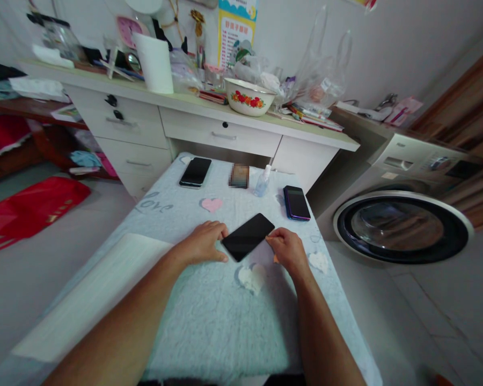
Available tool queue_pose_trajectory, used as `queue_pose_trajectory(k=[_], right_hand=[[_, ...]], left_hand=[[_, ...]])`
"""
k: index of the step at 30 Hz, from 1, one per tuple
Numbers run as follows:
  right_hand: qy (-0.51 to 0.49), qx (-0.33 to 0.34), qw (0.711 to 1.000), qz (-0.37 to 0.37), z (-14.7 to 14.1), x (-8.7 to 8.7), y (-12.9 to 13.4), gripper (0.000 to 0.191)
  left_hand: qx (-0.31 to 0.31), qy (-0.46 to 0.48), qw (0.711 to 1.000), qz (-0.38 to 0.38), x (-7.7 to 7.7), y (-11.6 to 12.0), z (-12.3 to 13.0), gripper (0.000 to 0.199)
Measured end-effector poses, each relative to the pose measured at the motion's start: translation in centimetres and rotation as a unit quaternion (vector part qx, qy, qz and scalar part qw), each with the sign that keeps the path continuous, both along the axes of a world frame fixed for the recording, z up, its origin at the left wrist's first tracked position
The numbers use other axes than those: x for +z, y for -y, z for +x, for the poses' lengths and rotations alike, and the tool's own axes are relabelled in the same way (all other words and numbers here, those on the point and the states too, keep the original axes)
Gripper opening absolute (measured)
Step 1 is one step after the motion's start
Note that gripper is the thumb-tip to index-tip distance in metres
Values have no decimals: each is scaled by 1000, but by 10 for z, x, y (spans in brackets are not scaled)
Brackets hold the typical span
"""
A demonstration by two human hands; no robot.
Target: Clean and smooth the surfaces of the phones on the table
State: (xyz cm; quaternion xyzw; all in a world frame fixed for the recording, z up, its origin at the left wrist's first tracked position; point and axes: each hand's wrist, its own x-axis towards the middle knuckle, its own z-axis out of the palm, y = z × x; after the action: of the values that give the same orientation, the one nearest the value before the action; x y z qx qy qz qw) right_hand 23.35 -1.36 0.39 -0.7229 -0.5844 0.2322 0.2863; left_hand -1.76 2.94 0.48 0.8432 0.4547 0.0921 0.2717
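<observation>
A smartphone (pixel 248 236) with a dark screen lies face up and slanted on the cloth-covered table, between my two hands. My left hand (pixel 205 242) rests at its left end, thumb and fingers apart on either side of the near-left corner; whether they touch it is unclear. At the right end, my right hand (pixel 288 249) is closed in a pinch close to the phone's edge. What those fingertips hold, if anything, is too small to make out. A small orange piece (pixel 276 259) shows under the right hand.
Farther back lie a phone (pixel 196 171) at left, a pixelated brown item (pixel 239 176), a clear spray bottle (pixel 262 181) and another phone (pixel 297 203) at right. A long pale strip (pixel 100 289) lies along the left side. Beyond stand a cluttered desk (pixel 221 133) and a washing machine (pixel 402 214).
</observation>
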Motion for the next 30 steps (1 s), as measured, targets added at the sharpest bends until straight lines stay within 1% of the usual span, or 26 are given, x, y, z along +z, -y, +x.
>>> queue_pose_trajectory(k=[3, 6, 11, 13, 17, 20, 24, 28, 30], right_hand=[[-12, 5, 1000, 13, 0, -7, -1, 18], [-15, 3, 1000, 16, 1, -11, -2, 18], [-27, -2, 1000, 2, -2, -8, -2, 17], [-33, 0, 999, 1, -5, -7, -1, 18], [-32, 9, 999, 17, -9, -8, 0, 19], [-44, 13, 999, 22, -12, -10, 1, 19], [-83, 14, 996, 27, -18, -12, 2, 18], [-84, 24, 995, 41, -23, -14, 3, 17], [-100, 25, 994, 45, -24, -17, 3, 16]], left_hand=[[-12, 28, 1000, -6, -3, 0, 0, 32], [-17, 41, 999, -6, -6, -1, -1, 30], [-16, 65, 998, -6, -8, -2, 0, 37], [-7, 76, 997, -10, -10, -2, 3, 35], [39, 93, 995, -16, -15, -1, 12, 26], [68, 114, 991, -24, -17, 1, 18, 24], [86, 128, 987, -53, -15, 4, 23, 22], [112, 133, 981, -85, -13, 6, 26, 20], [121, 143, 977, -101, -13, 7, 27, 21]])
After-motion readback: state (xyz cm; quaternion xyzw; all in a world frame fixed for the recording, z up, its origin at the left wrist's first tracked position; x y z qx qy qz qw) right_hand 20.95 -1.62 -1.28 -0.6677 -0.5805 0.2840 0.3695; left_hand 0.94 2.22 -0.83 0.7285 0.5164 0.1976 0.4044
